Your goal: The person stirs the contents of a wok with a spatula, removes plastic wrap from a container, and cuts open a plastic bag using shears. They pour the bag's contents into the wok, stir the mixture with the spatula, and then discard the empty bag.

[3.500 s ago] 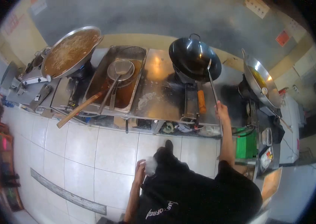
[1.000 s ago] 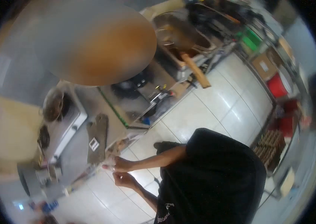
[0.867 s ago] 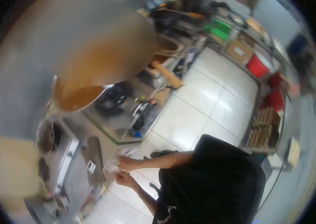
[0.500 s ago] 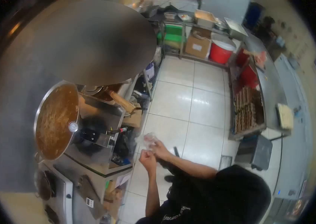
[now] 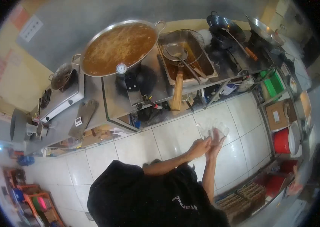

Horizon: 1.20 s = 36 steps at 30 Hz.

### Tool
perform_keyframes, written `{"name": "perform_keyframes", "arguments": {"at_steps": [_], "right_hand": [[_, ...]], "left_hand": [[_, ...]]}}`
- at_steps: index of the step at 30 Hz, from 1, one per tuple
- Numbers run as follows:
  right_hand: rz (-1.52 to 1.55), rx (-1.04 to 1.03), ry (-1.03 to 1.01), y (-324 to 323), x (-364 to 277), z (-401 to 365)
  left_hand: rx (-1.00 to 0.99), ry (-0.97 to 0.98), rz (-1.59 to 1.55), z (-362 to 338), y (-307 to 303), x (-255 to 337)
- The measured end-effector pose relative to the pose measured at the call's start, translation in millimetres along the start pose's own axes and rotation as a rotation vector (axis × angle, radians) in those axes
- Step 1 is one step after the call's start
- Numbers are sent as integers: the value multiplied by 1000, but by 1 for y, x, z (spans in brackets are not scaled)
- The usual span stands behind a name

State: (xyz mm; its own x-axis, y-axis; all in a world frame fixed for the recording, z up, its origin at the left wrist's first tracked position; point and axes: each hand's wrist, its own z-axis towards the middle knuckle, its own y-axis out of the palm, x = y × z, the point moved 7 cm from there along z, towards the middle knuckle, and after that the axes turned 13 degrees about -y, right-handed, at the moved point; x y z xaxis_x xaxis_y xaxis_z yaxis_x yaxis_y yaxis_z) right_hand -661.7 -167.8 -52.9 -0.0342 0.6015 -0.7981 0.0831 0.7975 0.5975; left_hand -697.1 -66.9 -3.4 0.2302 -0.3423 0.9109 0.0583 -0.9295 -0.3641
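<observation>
A clear, thin plastic glove (image 5: 206, 128) hangs loose around the fingers of my right hand (image 5: 215, 143). Those fingers point forward inside it and look stretched out, though the film and some blur soften them. My left hand (image 5: 199, 148) is closed, pinching the glove near its opening, right against my right hand. Both hands are held over the tiled floor, in front of the stove counter. Ahead and to the left sits a large wide pan (image 5: 120, 47) of bubbling brown oil, with a round dial thermometer (image 5: 121, 68) at its rim.
A rectangular fryer tray (image 5: 209, 72) of dark oil holds a strainer (image 5: 175, 52); its wooden handle (image 5: 177, 92) overhangs the counter edge. Black wok (image 5: 226, 32) at back right. A gas stove (image 5: 63, 100) stands left. Red bucket (image 5: 282, 140) and cardboard box (image 5: 279, 114) sit at right.
My view and body have turned to the left, so the whole counter shows. My hands remain together at the plastic glove, which looks more spread out.
</observation>
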Motion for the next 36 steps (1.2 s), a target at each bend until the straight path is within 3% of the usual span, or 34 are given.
{"name": "perform_keyframes", "arguments": {"at_steps": [2,4,6,7,8,9,10,11,12,13,14,15,16,17,18,19,20,22,23,25,26,28,29,30,31,32,33,34,35,36], "right_hand": [[30,2,29,-6,-3,26],[-7,30,-86,1,-16,45],[90,17,-31,1,-8,62],[265,-37,33,4,2,73],[441,-89,95,11,11,79],[435,-87,97,20,16,85],[420,63,114,21,25,92],[407,212,128,23,34,95],[401,214,123,26,46,96],[181,160,133,30,62,95],[-41,109,143,28,81,95],[-6,154,185,19,110,97],[25,202,226,12,130,97],[15,152,165,34,117,89],[-5,165,158,43,110,83],[-34,44,131,62,104,83],[-63,-71,110,80,98,79],[-139,-29,119,86,89,68],[-201,-53,144,79,85,62],[-320,-22,157,44,82,54],[-440,-9,151,20,74,45],[-655,74,168,-59,58,14],[-742,144,186,-113,53,-4],[-866,213,317,-171,49,-29],[-971,287,463,-229,46,-64],[-764,511,455,-282,45,-113],[-478,569,391,-362,61,-165],[-432,482,433,-426,80,-216],[-298,483,179,-348,31,-244],[-37,400,128,-350,40,-275]], "left_hand": [[-194,-19,91,20,26,4],[-235,-42,90,35,31,7],[-352,68,92,42,33,17],[-299,224,110,41,28,20],[-298,220,104,44,22,16],[-387,305,145,43,19,17],[-478,393,187,38,15,16],[-481,397,183,38,6,7],[-445,379,112,39,-7,-5],[-409,358,39,38,-22,-19],[-525,240,-27,37,-40,-37],[-643,119,-97,35,-61,-60],[-580,222,-217,43,-79,-103],[-270,406,-208,56,-103,-166],[-375,57,-665,64,-132,-236],[-194,-282,-908,66,-161,-318],[251,-628,-1023,54,-200,-338],[255,-636,-1519,62,-231,-349],[237,-654,-1520,68,-234,-355],[397,-405,-1355,94,-260,-364],[361,-282,-1485,107,-251,-401],[243,-37,-1747,132,-237,-466],[84,156,-1910,124,-246,-412],[-108,260,-1963,130,-248,-404],[125,31,-1933,128,-244,-422],[-135,246,-2042,123,-255,-353],[69,76,-2046,127,-256,-365],[102,-39,-2116,131,-253,-369],[93,83,-2078,135,-254,-379],[321,-74,-1982,130,-253,-379]]}}
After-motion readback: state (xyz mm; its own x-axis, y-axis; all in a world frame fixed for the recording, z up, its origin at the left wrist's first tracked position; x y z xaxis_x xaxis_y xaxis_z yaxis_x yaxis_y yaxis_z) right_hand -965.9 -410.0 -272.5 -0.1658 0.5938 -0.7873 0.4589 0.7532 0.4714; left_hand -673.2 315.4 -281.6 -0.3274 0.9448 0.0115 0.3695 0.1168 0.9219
